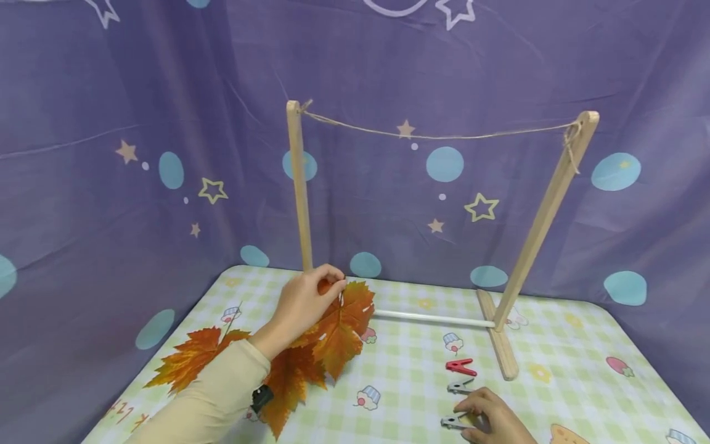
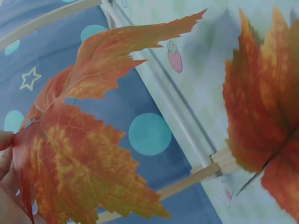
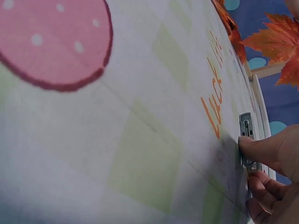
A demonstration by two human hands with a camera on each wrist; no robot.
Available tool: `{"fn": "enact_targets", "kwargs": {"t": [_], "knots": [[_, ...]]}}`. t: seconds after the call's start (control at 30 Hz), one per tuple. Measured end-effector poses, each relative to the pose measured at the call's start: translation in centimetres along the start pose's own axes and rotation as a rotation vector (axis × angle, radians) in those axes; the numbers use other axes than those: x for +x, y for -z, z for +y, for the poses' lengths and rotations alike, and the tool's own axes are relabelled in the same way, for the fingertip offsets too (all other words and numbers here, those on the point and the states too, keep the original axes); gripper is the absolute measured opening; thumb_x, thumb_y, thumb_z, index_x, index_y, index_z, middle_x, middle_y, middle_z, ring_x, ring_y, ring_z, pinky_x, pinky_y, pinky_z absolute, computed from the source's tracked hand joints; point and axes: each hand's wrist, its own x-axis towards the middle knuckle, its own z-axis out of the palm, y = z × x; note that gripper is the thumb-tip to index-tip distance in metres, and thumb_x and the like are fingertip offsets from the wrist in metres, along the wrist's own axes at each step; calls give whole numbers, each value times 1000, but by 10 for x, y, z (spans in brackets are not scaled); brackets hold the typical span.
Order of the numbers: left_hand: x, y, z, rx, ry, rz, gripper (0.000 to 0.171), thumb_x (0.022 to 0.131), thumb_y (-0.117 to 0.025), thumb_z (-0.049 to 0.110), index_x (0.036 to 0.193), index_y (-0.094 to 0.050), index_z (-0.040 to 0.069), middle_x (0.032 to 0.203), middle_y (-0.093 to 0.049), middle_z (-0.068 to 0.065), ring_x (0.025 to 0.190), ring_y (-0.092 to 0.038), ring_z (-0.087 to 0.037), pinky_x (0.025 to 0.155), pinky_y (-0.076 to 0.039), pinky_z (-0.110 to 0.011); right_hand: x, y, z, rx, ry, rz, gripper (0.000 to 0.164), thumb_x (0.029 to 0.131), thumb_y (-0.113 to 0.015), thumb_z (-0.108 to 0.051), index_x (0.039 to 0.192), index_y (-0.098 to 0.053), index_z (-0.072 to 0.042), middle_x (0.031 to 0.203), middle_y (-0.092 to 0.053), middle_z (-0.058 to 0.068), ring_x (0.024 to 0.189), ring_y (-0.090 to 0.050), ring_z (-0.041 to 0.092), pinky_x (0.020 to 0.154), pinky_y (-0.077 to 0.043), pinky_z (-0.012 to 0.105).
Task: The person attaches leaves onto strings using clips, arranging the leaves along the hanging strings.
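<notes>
My left hand (image 1: 305, 299) pinches an orange-red maple leaf (image 1: 345, 327) by its stem end, raised over the table. The left wrist view shows this leaf (image 2: 88, 163) hanging from the fingertips at the left edge. Below and beside the left arm lie more maple leaves (image 1: 191, 357), partly hidden by the sleeve. At the front right, my right hand (image 1: 496, 422) grips a grey clothespin (image 1: 453, 422) at the tabletop, thumb on one side and fingers on the other. Just beyond it lie another grey clothespin (image 1: 460, 387) and a red clothespin (image 1: 459, 367).
A wooden stand rises behind, with a left post (image 1: 300, 185) and a leaning right post (image 1: 546, 222). Twine (image 1: 421, 137) sags between their tops; a white rod (image 1: 432, 318) joins them low down. A checked cloth (image 1: 410, 370) covers the table; a purple curtain (image 1: 355, 203) hangs behind.
</notes>
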Motion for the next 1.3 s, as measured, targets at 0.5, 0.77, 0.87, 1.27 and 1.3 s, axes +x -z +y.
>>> {"fn": "enact_targets", "kwargs": {"t": [0.5,0.77,0.87,1.27,1.3], "knots": [[31,16,1,-40,-175,133,12,95,-70,26,102,-73,17,92,-70,4,79,-63,-14,68,-49,-35,-1,-4,2,-57,52,12,23,85,-79,-16,105,-70,-10,103,-52,-1,87,-54,5,76,-50,28],[45,19,4,-89,-192,151,12,93,-71,27,100,-74,17,92,-70,6,78,-62,-11,68,-48,-33,1,1,-8,-44,-31,-28,25,87,-77,-18,109,-68,-10,104,-54,1,86,-53,10,74,-52,33],[50,18,5,-96,-185,151,12,93,-72,27,99,-75,17,91,-71,6,76,-61,-11,67,-47,-33,2,3,-14,-33,-88,-14,29,87,-76,-20,111,-67,-7,102,-57,0,83,-52,8,71,-51,33],[65,26,11,-68,-185,130,13,94,-71,28,99,-75,16,91,-70,4,72,-57,-12,64,-45,-32,-2,13,-33,-51,-21,123,30,89,-74,-23,114,-67,-8,100,-62,-2,81,-52,0,65,-47,27],[66,27,12,-62,-187,128,12,94,-71,27,99,-75,16,91,-70,4,72,-57,-12,63,-45,-32,-2,14,-34,-66,11,146,29,89,-74,-23,113,-67,-8,100,-63,-2,81,-52,0,65,-48,27]]}}
